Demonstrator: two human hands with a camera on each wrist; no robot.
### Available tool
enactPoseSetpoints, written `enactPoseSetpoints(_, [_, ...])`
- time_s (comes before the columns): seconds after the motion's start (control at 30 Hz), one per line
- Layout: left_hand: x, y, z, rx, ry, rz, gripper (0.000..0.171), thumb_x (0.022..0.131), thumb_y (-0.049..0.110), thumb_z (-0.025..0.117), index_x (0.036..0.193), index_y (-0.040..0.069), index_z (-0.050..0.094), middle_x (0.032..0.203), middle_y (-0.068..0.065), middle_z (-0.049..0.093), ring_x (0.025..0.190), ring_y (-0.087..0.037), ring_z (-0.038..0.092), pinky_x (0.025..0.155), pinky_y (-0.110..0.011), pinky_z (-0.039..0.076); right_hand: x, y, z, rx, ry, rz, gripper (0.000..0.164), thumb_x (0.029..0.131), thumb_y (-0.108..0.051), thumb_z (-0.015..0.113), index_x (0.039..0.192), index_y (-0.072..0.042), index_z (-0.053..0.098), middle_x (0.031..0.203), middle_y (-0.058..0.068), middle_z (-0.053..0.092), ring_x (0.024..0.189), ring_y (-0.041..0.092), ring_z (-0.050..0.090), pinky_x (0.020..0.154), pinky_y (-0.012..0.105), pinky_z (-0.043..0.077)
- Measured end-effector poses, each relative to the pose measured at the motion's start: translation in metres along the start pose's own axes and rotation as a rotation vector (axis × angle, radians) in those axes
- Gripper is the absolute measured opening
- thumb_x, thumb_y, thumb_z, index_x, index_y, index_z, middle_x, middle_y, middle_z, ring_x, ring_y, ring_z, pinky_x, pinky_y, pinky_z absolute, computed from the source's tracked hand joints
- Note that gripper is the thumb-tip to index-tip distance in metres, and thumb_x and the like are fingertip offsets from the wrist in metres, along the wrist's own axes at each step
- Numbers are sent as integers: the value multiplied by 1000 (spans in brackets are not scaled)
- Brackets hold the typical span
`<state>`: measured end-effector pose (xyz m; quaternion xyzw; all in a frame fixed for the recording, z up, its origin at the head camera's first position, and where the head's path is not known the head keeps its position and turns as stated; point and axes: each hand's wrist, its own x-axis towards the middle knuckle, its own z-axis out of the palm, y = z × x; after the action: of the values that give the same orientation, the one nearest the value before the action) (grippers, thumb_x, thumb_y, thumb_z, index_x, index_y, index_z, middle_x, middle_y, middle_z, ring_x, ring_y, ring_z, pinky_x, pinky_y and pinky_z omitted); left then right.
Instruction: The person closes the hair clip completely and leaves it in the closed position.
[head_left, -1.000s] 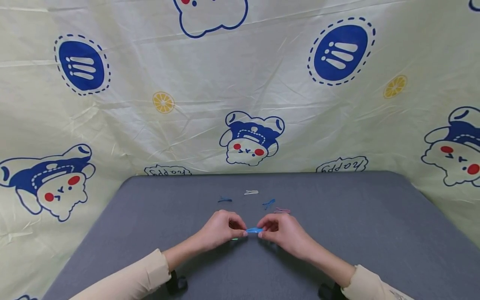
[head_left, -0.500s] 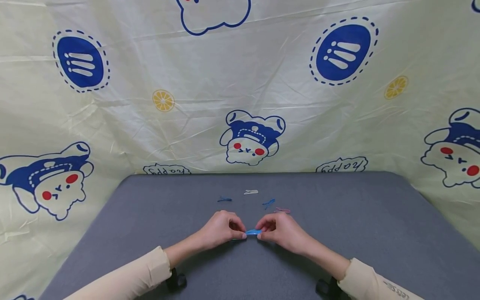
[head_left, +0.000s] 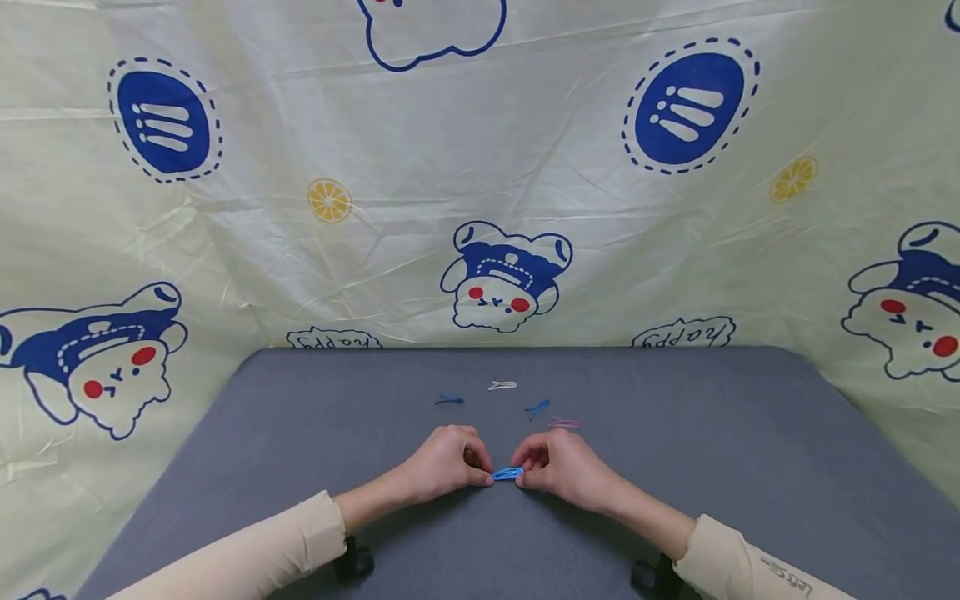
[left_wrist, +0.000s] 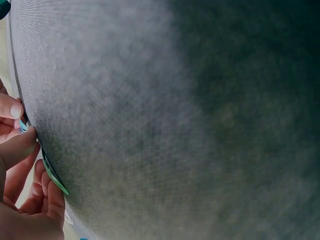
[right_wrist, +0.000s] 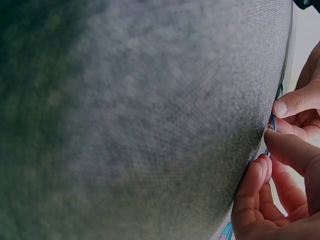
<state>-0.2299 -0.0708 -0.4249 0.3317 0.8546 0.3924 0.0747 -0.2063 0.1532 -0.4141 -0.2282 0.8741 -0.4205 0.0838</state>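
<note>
A light-blue snap hair clip [head_left: 507,473] spans the gap between the two hands, close over the grey table. My left hand [head_left: 444,461] pinches its left end between thumb and fingers. At the other end, the thumb and fingertips of my right hand [head_left: 567,469] pinch it too. The clip lies nearly level, and its slotted face shows in the head view. A green clip [left_wrist: 54,175] appears beneath the fingers of the left hand in the left wrist view; in the head view that hand hides it.
Beyond the hands, several more hair clips lie on the grey table [head_left: 360,400]: a dark-blue one [head_left: 450,399], a white one [head_left: 502,385], a blue one [head_left: 537,408] and a pink one [head_left: 564,422]. A printed curtain [head_left: 405,275] hangs behind the table.
Both hands have come slightly nearer the person, bringing the light-blue clip lower in view. Its slotted face shows more now, and the green clip has gone out of sight behind the left hand.
</note>
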Motion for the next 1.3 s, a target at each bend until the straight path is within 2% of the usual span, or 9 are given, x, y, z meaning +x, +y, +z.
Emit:
enactPoseSetpoints(0.47, [2,-2,2,33,7,24,10,78,6,82,76,13,75,75,8,56,69,-3,52,62,-21,45,2,2,1,-29,-3,-10,12,79,-4,78,87,-8,72,72,-6,61,65,8,56,59,22,45])
enactPoseSetpoints(1.0, [2,-1,1,31,3,20,8,79,6,81,79,11,75,76,9,56,69,-2,52,62,-21,45,2,7,-4,-1,-58,-24,11,82,-2,76,92,-5,72,74,-5,62,67,8,56,61,22,47])
enactPoseSetpoints(1.3, [2,2,-5,20,-43,0,7,81,8,81,83,10,75,79,7,60,71,-3,54,65,-22,46,1,7,-5,12,-69,-28,13,83,0,75,94,-4,72,77,-3,63,69,9,57,62,22,48])
